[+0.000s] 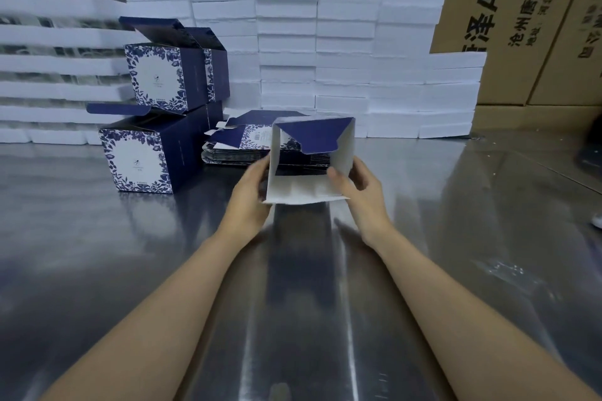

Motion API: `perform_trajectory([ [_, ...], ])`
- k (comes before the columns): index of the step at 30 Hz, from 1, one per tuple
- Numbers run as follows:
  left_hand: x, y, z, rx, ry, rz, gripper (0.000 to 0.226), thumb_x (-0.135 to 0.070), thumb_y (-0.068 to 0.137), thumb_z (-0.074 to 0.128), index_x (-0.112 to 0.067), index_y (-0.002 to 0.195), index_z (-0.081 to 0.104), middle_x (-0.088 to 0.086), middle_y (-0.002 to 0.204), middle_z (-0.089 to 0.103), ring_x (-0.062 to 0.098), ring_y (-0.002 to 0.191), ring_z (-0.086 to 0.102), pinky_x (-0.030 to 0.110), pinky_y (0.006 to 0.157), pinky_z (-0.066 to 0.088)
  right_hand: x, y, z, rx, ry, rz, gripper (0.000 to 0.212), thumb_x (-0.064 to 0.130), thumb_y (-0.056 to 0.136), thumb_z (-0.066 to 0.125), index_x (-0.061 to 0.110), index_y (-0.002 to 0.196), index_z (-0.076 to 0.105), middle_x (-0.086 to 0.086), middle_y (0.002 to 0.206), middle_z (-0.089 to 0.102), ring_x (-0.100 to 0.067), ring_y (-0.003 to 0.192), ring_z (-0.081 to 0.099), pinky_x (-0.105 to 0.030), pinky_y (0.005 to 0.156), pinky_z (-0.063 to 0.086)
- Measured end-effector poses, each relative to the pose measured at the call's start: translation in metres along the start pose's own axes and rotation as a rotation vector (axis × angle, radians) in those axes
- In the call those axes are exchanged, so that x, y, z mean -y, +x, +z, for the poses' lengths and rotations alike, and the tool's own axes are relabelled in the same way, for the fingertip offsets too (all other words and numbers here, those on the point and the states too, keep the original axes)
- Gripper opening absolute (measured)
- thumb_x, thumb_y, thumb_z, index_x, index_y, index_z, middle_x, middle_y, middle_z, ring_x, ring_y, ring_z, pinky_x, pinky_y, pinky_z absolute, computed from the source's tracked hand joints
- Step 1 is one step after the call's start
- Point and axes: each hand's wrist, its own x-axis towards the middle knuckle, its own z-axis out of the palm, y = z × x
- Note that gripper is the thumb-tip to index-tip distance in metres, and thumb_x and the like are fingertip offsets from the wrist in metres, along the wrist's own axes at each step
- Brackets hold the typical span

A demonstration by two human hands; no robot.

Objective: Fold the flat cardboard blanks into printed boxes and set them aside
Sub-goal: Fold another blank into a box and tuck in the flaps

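A half-formed box [311,161] with a white inside and a navy flap stands open toward me above the metal table [130,254]. My left hand [250,189] grips its left wall. On the right wall my right hand [358,185] holds it, thumb inside the opening. Behind the box lies a stack of flat printed blanks [234,143]. Folded blue floral boxes stand at the left: one on the table [146,156] with its lid flap open and another stacked on top [166,75].
White foam blocks [345,58] are piled in a wall along the back of the table. Large brown shipping cartons [521,26] stand behind them. More foam and clear packaging is stacked at the far left [49,58].
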Motion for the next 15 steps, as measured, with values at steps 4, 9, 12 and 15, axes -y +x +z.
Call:
perform_trajectory([
  [4, -0.005, 0.003, 0.003, -0.017, -0.470, -0.241, 0.024, -0.006, 0.096, 0.052, -0.015, 0.113, 0.068, -0.005, 0.100, 0.074, 0.011, 0.096, 0.067, 0.021, 0.078, 0.052, -0.001, 0.001, 0.003, -0.101, 0.036, -0.054, 0.028, 0.030, 0.087, 0.067, 0.011, 0.106, 0.066, 0.008, 0.095, 0.060, 0.002, 0.086, 0.058, -0.013, 0.078, 0.046],
  [9, -0.006, 0.005, 0.001, 0.056, -0.678, -0.320, 0.083, -0.060, 0.076, 0.066, -0.009, 0.139, 0.048, 0.011, 0.133, 0.060, 0.027, 0.124, 0.056, 0.045, 0.100, 0.049, -0.005, 0.006, 0.007, -0.311, -0.064, -0.157, 0.038, 0.009, 0.083, 0.072, 0.034, 0.065, 0.049, 0.018, 0.063, 0.045, -0.001, 0.058, 0.043, -0.010, 0.058, 0.035],
  [12, -0.006, 0.005, 0.002, 0.008, -0.705, -0.376, 0.086, -0.060, 0.065, 0.072, -0.017, 0.136, 0.051, 0.005, 0.138, 0.056, 0.023, 0.129, 0.052, 0.044, 0.105, 0.045, -0.004, 0.006, 0.006, -0.311, -0.009, -0.117, 0.043, 0.022, 0.089, 0.069, 0.024, 0.056, 0.041, 0.015, 0.055, 0.039, 0.000, 0.053, 0.038, -0.012, 0.056, 0.034],
  [15, -0.009, 0.004, 0.000, -0.079, -0.605, -0.307, 0.075, -0.063, 0.076, 0.069, -0.007, 0.124, 0.060, 0.005, 0.119, 0.065, 0.022, 0.114, 0.060, 0.039, 0.091, 0.056, -0.004, 0.006, 0.006, -0.280, 0.066, -0.050, 0.058, 0.038, 0.095, 0.056, -0.014, 0.072, 0.048, -0.021, 0.067, 0.047, -0.018, 0.069, 0.047, -0.034, 0.070, 0.042],
])
